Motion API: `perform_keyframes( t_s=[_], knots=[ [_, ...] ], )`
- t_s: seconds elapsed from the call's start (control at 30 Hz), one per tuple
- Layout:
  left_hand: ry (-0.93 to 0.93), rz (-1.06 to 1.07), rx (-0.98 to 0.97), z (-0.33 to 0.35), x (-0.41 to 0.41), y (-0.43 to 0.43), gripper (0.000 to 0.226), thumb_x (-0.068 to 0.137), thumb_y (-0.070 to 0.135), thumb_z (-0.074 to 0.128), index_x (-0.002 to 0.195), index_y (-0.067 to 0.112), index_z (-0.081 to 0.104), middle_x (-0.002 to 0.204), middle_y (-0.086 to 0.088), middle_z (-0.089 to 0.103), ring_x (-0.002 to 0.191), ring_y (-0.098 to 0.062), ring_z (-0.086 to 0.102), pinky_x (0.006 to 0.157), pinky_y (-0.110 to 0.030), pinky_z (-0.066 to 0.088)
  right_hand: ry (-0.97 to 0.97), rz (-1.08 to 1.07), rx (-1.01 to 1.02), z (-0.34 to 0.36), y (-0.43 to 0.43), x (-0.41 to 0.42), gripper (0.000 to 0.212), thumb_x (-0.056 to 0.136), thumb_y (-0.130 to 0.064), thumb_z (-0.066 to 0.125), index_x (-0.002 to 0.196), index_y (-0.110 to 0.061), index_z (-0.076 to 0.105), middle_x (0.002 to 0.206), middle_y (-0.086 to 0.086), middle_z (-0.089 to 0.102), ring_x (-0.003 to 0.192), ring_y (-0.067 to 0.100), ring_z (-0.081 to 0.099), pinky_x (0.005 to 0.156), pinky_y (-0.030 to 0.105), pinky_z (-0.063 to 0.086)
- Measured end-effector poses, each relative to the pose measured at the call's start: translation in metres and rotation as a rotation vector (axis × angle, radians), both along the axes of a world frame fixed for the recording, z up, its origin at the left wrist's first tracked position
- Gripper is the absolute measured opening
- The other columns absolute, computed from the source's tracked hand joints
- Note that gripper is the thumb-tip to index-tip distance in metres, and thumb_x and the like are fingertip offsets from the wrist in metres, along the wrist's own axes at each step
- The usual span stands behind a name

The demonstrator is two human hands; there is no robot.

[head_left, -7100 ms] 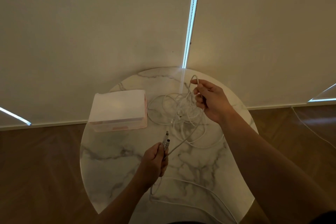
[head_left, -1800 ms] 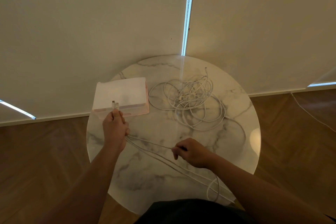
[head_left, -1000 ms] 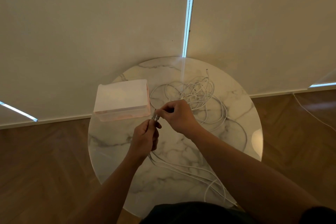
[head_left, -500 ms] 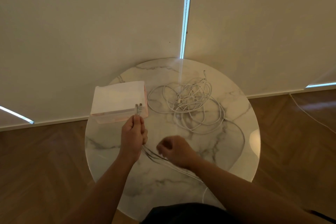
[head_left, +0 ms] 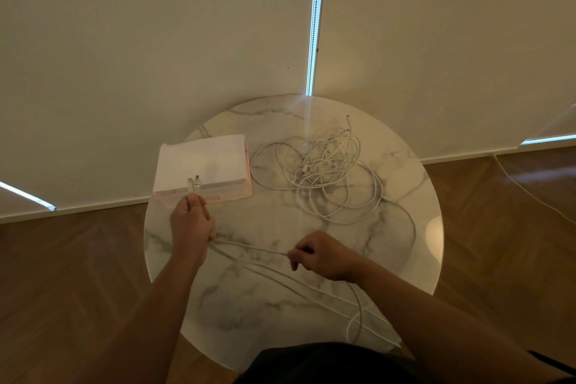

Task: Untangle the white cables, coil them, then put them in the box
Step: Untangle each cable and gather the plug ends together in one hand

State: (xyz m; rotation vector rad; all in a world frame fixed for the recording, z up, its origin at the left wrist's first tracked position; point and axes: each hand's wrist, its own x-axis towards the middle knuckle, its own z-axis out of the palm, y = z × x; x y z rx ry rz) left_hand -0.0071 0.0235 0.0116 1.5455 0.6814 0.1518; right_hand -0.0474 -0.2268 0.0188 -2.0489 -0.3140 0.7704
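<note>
My left hand (head_left: 191,224) grips a white cable near its two plug ends (head_left: 193,183), which stick up in front of the box. That held cable (head_left: 249,251) runs in several strands from the left fist across to my right hand (head_left: 322,256), which pinches one strand, then trails toward the near table edge. A tangled pile of white cables (head_left: 324,174) lies at the back right of the round marble table (head_left: 280,296). The pink box (head_left: 202,165) with a white lid on it sits at the back left.
A pale wall and blinds stand right behind the table, with a bright slit (head_left: 313,40) between them. Wooden floor (head_left: 78,274) surrounds the table. Another thin cable (head_left: 530,193) runs over the floor at the right.
My left hand moved left and a little back with the plug ends. My right hand slid right along the cable, drawing the strands out between both hands.
</note>
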Motion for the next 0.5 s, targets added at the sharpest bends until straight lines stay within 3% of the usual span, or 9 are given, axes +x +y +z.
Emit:
perform_keyframes(
  t_s=[0.1,0.3,0.4,0.5],
  knots=[
    [0.029,0.046,0.088,-0.013,0.003,0.025,0.034,0.103,0.024,0.035,0.072,0.019,0.049,0.060,-0.004,0.036,0.032,-0.008,0.032,0.035,-0.017,0.027,0.133,-0.024,0.027,-0.003,-0.027,-0.006,0.032,0.097,-0.025,0.057,0.068,-0.017,0.067,0.044,-0.009,0.046,0.039,0.006,0.038,0.045,0.018,0.033],
    [0.111,0.154,0.164,-0.024,0.000,0.069,0.033,0.104,0.029,0.033,0.074,0.021,0.047,0.060,-0.004,0.038,0.045,-0.017,0.035,0.034,-0.013,0.029,0.452,-0.114,0.078,-0.019,-0.088,-0.018,0.030,0.099,-0.026,0.053,0.079,-0.007,0.065,0.053,0.004,0.034,0.044,0.013,0.028,0.043,0.025,0.025],
    [0.139,0.152,0.219,-0.026,-0.003,0.084,0.034,0.104,0.034,0.032,0.076,0.021,0.047,0.062,-0.005,0.039,0.048,-0.020,0.037,0.040,-0.022,0.033,0.500,-0.133,0.119,-0.021,-0.108,-0.021,0.027,0.099,-0.021,0.054,0.081,-0.002,0.064,0.054,0.005,0.032,0.047,0.015,0.027,0.046,0.027,0.028],
    [0.186,0.059,0.308,-0.028,-0.002,0.084,0.033,0.104,0.028,0.033,0.083,0.010,0.052,0.064,-0.010,0.044,0.050,-0.022,0.040,0.048,-0.029,0.035,0.556,-0.183,0.170,-0.019,-0.108,-0.020,0.025,0.099,-0.017,0.053,0.084,-0.001,0.064,0.055,0.003,0.031,0.047,0.013,0.024,0.047,0.027,0.020]
  ],
)
